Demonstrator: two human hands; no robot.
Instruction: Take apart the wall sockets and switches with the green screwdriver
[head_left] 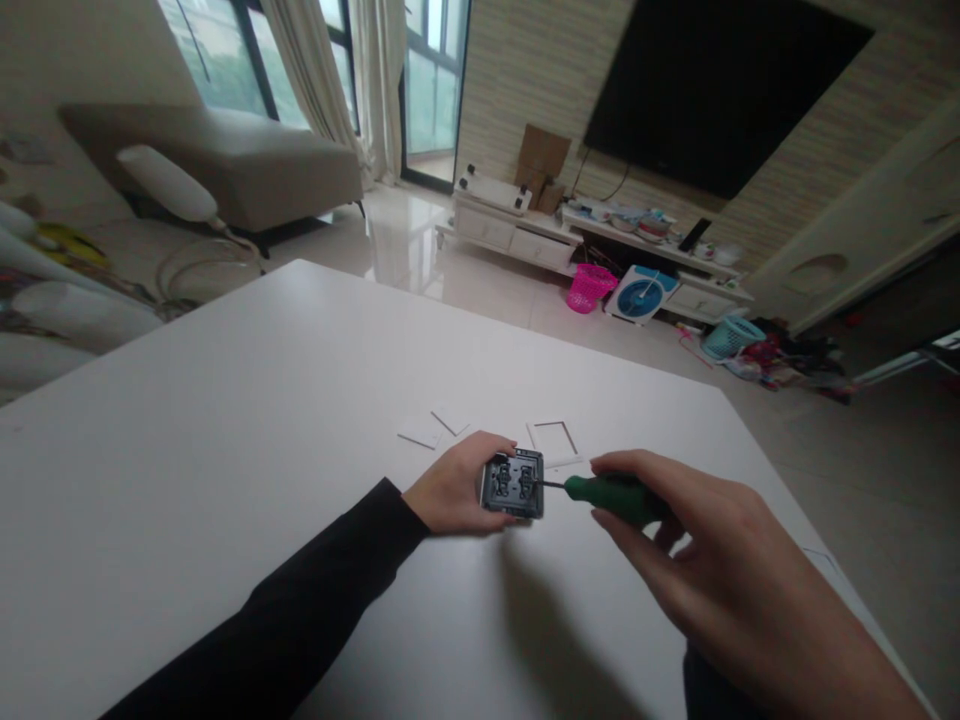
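Note:
My left hand (459, 487) grips a dark square wall switch (514, 484) by its top and bottom edges, with its inner mechanism facing up. In my right hand (697, 540) is a screwdriver (615, 498) with a green handle, held between thumb and fingers. Its thin shaft points left, and the tip meets the right part of the switch; whether it sits in a screw or slot is too small to tell. Behind the switch, a white square frame (531, 440) lies on the table. Two thin white plates, one of them a flat panel (420, 438), rest beyond my left hand.
The white table (225, 400) spreads under my hands, its far corner pointing toward the window. Past it stand a low TV cabinet (517, 240), a pink basket (591, 288), a blue fan (641, 294) and a grey couch (225, 165). White objects crowd the left side.

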